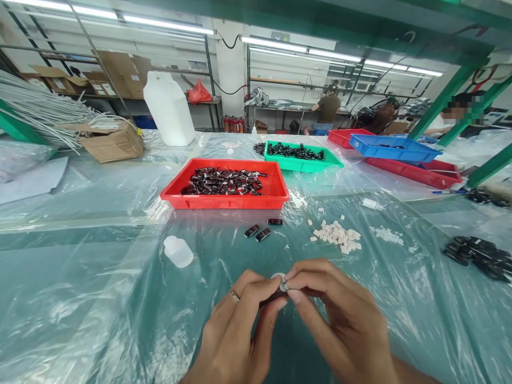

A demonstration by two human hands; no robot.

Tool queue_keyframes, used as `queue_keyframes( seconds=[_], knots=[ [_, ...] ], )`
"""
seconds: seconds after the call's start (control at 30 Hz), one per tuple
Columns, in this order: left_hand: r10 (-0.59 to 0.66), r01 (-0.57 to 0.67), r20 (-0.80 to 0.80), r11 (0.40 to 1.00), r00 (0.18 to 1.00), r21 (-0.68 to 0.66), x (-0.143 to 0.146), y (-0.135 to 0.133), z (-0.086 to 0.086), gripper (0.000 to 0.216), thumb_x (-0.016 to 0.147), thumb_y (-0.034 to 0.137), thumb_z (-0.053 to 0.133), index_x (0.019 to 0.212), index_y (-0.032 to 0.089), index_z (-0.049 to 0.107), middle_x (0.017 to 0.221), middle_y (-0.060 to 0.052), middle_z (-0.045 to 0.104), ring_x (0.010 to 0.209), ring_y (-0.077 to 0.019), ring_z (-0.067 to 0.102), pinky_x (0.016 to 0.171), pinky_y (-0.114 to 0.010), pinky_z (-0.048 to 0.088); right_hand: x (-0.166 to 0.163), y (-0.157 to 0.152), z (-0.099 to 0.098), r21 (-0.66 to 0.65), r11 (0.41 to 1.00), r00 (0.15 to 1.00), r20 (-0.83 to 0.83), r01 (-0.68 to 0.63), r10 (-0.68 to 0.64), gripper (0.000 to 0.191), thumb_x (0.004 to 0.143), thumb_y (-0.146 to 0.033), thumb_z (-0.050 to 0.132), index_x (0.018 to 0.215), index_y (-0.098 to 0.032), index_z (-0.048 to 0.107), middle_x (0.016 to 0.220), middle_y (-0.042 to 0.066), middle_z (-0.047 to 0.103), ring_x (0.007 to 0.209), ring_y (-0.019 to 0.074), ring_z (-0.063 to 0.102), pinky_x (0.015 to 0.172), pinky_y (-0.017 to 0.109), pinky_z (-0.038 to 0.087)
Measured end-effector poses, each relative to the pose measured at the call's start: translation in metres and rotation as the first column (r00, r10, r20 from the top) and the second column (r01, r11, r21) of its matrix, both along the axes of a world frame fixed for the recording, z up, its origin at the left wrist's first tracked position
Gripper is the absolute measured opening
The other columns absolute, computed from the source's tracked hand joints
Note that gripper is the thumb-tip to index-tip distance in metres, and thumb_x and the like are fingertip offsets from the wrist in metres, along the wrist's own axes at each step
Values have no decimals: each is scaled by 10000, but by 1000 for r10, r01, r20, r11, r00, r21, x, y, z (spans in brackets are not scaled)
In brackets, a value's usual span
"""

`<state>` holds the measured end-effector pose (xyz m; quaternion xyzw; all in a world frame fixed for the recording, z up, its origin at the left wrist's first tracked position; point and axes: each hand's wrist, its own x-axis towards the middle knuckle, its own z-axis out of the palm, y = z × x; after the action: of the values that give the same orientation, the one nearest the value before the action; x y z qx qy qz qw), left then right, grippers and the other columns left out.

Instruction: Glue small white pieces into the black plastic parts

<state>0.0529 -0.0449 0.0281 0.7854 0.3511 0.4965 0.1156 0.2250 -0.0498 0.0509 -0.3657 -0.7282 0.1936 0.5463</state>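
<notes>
Close in front of me, both hands meet at their fingertips. My left hand (238,320), with a ring on one finger, is closed on a small dark piece (267,301), mostly covered by the fingers. A small pale grey round bit (284,286) shows at its end, and my right hand (344,314) pinches it between thumb and fingers. Just beyond lie three glossy black oblong pieces (263,234). Right of them is a loose heap of small white blocks (338,236), with a patch of tiny translucent bits (387,235) beside it.
A red tray (224,201) of dark pieces stands ahead, a green tray (304,163) behind it. Blue tray (394,148) sits at the right back. A white bottle (178,252) lies left; a large white jug (168,109) stands behind. Black parts (480,256) lie far right.
</notes>
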Motion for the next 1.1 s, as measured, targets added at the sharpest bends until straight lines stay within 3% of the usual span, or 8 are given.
queue_keyframes(
  seconds=[0.23,0.73,0.93,1.1],
  knots=[
    [-19,19,16,1000,1000,-19,0,0,-1,243,1004,75,557,1211,194,600,918,4,644,803,-86,657,764,-156,528,1,0,1,-43,999,1000,-2,-24,24,187,962,-72,601,1063,-209,678,993,37,674,871,104,687,708,177,600],
    [38,-37,38,999,999,-19,5,-4,-2,264,1012,54,520,1210,212,592,903,-29,659,793,-136,666,711,-219,548,0,-5,-10,60,998,992,116,34,-41,306,955,-26,572,1180,-227,622,1086,62,662,941,144,694,812,235,608],
    [74,-69,59,994,995,-88,5,-2,-3,269,1003,65,536,1194,238,614,903,-8,650,767,-115,653,717,-196,542,-2,-3,-8,38,999,994,109,3,-7,286,960,-49,566,1183,-219,621,1093,48,644,978,115,685,869,175,577],
    [72,-70,21,996,997,-56,1,1,-4,233,996,110,563,1178,239,631,869,7,644,723,-110,660,670,-193,544,3,7,0,-13,999,995,83,-53,54,275,992,-86,511,1175,-240,647,1094,43,648,1001,113,680,872,193,560]
  ],
)
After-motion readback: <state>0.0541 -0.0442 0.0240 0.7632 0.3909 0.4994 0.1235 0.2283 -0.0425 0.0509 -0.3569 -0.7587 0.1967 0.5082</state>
